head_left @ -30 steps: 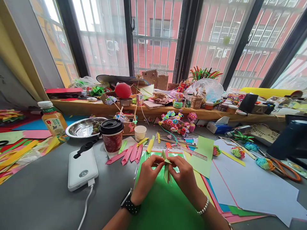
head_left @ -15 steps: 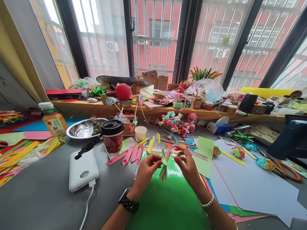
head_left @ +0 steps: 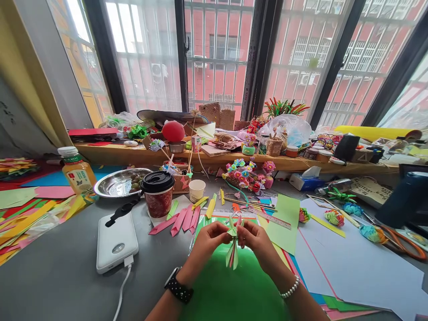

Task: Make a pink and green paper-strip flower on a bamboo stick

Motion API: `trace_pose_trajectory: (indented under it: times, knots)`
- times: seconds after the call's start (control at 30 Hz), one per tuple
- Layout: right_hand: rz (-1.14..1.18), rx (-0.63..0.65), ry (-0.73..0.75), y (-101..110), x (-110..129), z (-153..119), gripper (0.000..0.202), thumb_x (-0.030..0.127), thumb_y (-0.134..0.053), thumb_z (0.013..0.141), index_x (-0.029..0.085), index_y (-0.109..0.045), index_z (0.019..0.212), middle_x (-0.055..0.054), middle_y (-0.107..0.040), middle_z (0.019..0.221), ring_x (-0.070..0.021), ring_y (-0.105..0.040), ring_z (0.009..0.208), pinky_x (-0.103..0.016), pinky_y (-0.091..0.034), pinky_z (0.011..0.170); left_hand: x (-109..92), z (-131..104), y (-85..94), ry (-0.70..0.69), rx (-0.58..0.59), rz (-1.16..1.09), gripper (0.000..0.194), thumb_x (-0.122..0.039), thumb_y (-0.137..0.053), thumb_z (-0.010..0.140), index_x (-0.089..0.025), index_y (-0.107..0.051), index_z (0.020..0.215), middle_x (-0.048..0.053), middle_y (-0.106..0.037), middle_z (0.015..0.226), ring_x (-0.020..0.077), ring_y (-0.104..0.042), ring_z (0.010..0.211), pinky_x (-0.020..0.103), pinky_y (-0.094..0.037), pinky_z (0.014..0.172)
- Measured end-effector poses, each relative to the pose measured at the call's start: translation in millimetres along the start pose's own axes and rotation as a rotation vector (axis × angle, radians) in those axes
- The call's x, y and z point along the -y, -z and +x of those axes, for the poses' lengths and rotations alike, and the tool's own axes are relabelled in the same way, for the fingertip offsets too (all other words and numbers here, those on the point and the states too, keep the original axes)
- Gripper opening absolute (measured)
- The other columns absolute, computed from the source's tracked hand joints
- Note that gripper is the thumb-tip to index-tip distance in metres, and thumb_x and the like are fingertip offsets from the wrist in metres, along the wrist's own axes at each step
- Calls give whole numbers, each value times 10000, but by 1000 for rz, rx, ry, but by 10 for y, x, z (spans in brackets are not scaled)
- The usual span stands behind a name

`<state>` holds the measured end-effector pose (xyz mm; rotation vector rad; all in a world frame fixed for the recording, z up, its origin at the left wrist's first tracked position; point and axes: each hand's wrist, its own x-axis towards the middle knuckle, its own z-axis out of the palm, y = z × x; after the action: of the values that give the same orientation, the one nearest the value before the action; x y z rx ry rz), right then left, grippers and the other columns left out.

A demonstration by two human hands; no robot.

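Between my two hands is a folded paper piece (head_left: pixel 232 257), light green with some pink, its pointed petals hanging down. My left hand (head_left: pixel 211 240) pinches it from the left with thumb and fingertips. From the right, my right hand (head_left: pixel 256 243) also pinches it, fingers curled at its upper part. Both hands are over a shiny green mat (head_left: pixel 230 294). Beyond them on the left lie several folded pink paper strips (head_left: pixel 180 220), with a yellow folded strip (head_left: pixel 211 207) near the mat's far edge.
A lidded coffee cup (head_left: pixel 157 198), a paper cup (head_left: pixel 197 191) and a white power bank (head_left: pixel 117 243) with a cable stand left. Right are white sheets (head_left: pixel 354 263), a ruler (head_left: pixel 279 220), paper flower balls (head_left: pixel 334 217) and orange-handled scissors (head_left: pixel 406 243). A metal bowl (head_left: pixel 110 189) is behind.
My right hand has come in from the right, its spread fingers closing on the paper piece. The piece has turned slightly and sits a little lower; my left hand keeps its pinch.
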<state>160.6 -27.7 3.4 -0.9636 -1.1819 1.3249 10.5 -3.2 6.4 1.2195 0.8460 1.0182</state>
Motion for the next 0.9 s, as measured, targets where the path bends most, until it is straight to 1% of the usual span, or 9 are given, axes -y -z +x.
trace_pose_trajectory:
  times: [0.1, 0.27, 0.43, 0.63, 0.77, 0.9]
  knots:
    - [40, -6, -29, -10, -34, 0, 301, 437, -637, 679, 146, -579, 726, 39, -498, 601, -75, -475, 514, -205, -394, 500, 19, 18, 21, 47, 16, -3, 296, -364, -746, 496, -135, -579, 579, -9, -590, 550, 127, -554, 561, 255, -435, 583]
    - [69, -68, -108, -18, -78, 11, 304, 425, -672, 641, 144, -579, 709, 29, -540, 618, -72, -499, 512, -198, -413, 501, 6, 3, 4, 6, -28, 51, 270, -345, -733, 525, -135, -571, 575, -10, -582, 562, 115, -535, 557, 244, -420, 582]
    - [81, -82, -159, -16, -112, 18, 313, 432, -670, 637, 138, -571, 683, 22, -556, 619, -72, -521, 522, -186, -429, 499, -9, 1, 16, 22, -1, 78, 242, -308, -726, 535, -126, -580, 599, -5, -581, 586, 108, -525, 563, 238, -416, 578]
    - [35, -108, -169, -43, -132, 26, 355, 474, -676, 599, 150, -533, 616, 26, -561, 597, -82, -537, 511, -187, -437, 484, 51, 21, 50, 79, -11, 76, 270, -325, -729, 518, -130, -549, 570, -17, -571, 547, 110, -535, 545, 236, -415, 561]
    - [20, -124, -176, -37, -143, 35, 370, 493, -680, 576, 155, -536, 617, 24, -575, 605, -85, -538, 498, -196, -437, 479, 94, 48, 56, 64, -29, 111, 286, -354, -721, 520, -137, -555, 603, -8, -589, 581, 129, -566, 585, 234, -428, 552]
    - [27, -114, -171, -37, -135, 30, 356, 478, -678, 588, 150, -547, 627, 23, -578, 605, -82, -537, 506, -198, -439, 491, 68, 40, 56, 40, -17, 164, 272, -365, -687, 563, -130, -576, 643, 11, -611, 596, 148, -587, 599, 249, -446, 563]
